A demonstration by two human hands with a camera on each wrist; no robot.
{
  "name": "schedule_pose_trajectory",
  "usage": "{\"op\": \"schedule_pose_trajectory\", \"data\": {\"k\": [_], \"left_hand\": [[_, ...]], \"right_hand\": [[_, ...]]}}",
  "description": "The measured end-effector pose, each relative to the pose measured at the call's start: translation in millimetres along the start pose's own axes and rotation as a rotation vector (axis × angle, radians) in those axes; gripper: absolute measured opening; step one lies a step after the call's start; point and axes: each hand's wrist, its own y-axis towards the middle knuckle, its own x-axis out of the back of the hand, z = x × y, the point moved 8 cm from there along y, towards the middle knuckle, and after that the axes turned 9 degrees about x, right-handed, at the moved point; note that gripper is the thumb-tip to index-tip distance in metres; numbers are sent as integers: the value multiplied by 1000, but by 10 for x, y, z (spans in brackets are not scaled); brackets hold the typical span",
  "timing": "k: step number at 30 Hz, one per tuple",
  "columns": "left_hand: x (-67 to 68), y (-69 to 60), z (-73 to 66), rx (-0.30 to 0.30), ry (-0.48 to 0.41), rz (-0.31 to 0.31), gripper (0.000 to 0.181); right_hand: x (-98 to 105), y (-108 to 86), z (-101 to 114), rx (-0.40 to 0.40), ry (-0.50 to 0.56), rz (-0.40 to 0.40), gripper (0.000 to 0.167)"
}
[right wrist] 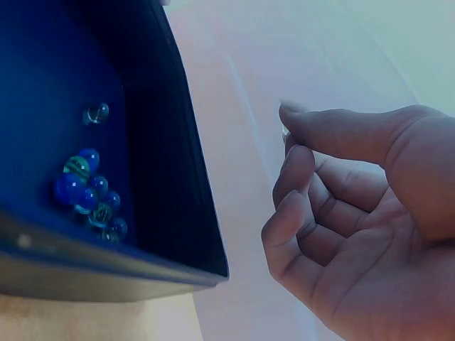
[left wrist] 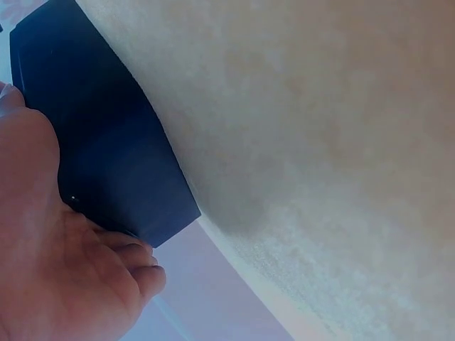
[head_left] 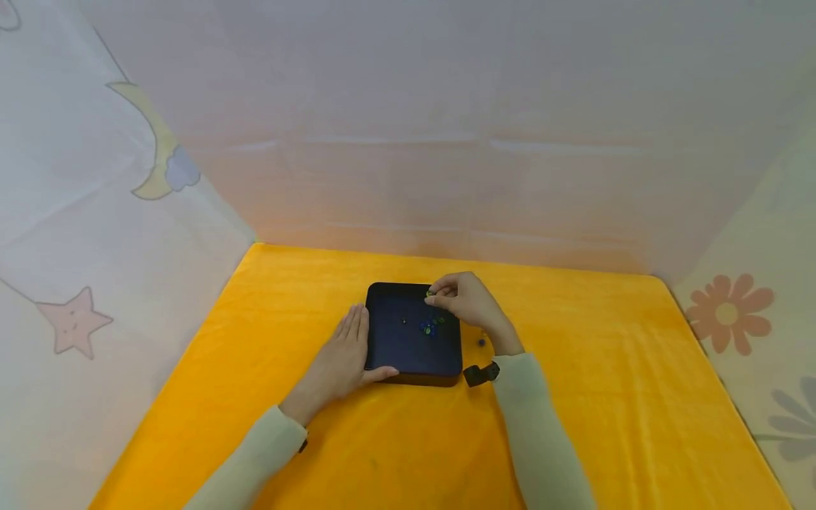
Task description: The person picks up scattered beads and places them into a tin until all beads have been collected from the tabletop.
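Observation:
A square dark box [head_left: 421, 379] with raised walls stands on the yellow cloth. My left hand [head_left: 341, 358] lies along its left side, fingers straight, with the thumb over the front edge. Above the box's far right part, my right hand [head_left: 472, 301] pinches a small greenish marble [head_left: 430, 292] between thumb and fingertips. In the right wrist view that marble is almost hidden behind the thumb. Blue, green and clear marbles [right wrist: 89, 185] are clustered on the box floor, and one clear marble [right wrist: 97, 112] sits apart from them.
Just right of the box, a dark marble [head_left: 481, 342] lies on the yellow cloth [head_left: 637, 368]. A black wrist device [head_left: 481, 373] hangs at the right sleeve. Pale printed walls [head_left: 408, 142] enclose the table at the back and both sides.

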Motion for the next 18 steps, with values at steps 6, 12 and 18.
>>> {"op": "schedule_pose_trajectory", "data": {"k": [6,12,18], "left_hand": [[26,13,1,5,2,-3,123],[48,6,-12,1,7,-13,123],[-15,15,7,4,9,7,124]], "right_hand": [[-31,105,26,5,-3,8,25],[-68,168,30,1,18,6,25],[-99,228,14,10,10,-6,28]]}}
